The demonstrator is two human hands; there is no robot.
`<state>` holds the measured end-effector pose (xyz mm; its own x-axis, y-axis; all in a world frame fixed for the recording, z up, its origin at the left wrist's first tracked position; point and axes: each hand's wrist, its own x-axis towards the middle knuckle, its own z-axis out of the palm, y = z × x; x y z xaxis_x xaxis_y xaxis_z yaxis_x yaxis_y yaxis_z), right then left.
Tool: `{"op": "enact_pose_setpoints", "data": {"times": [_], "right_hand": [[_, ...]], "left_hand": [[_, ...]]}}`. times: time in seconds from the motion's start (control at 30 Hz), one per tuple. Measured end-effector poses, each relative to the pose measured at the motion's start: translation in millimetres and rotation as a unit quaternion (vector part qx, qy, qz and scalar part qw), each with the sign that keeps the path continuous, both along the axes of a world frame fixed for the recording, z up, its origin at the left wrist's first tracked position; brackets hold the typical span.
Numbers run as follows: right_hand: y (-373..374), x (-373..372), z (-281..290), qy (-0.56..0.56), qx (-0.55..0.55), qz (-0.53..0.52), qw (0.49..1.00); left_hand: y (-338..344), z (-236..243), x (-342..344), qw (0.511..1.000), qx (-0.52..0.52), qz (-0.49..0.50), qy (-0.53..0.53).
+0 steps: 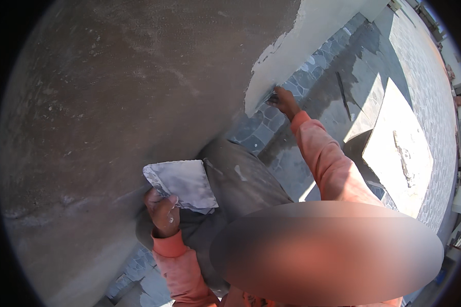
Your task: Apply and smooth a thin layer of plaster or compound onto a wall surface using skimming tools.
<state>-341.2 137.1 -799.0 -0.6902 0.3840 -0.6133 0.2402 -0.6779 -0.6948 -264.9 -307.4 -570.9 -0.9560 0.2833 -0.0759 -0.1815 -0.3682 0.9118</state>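
Low in the middle left, my left hand [164,211] grips a square, putty-whitened plate [182,181] by its lower left corner, thumb at the edge. Out ahead, my right hand [284,101] is closed on a flat, grey scraper [268,96], partly hidden by the fingers, against the lower edge of a pale, ragged band of coating [302,41] on the wall. Bare grey-brown wall [102,92] rises to the left of it. My grey-trousered leg [243,184] is bent beside the plate.
A patterned stone floor [261,128] runs along the wall foot, partly stained. To the right lie a thin dark strip [343,94] and a large pale board [389,128] with a white lump on it. Assorted blocks line the far right rim. A blurred oval hides the lower middle.
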Motion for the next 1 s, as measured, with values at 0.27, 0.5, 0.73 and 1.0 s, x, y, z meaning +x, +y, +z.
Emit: {"op": "enact_pose_setpoints", "data": {"times": [0.27,0.5,0.73,1.0], "right_hand": [[10.7,10.0,62.5,0.052,0.013,-0.018,0.998],[15.3,9.1,113.8,0.075,0.04,-0.008,0.996],[25.8,3.9,170.7,0.076,0.083,0.012,0.994],[14.1,1.5,252.2,0.092,0.111,0.013,0.989]], "left_hand": [[-2.4,-5.8,-4.4,0.999,0.003,-0.048,0.015],[-5.1,-11.4,-8.8,0.995,0.051,-0.083,0.038],[3.3,-2.0,-7.0,0.994,0.057,-0.085,0.034],[-1.2,-5.3,-4.7,0.993,0.067,-0.094,0.036]]}}
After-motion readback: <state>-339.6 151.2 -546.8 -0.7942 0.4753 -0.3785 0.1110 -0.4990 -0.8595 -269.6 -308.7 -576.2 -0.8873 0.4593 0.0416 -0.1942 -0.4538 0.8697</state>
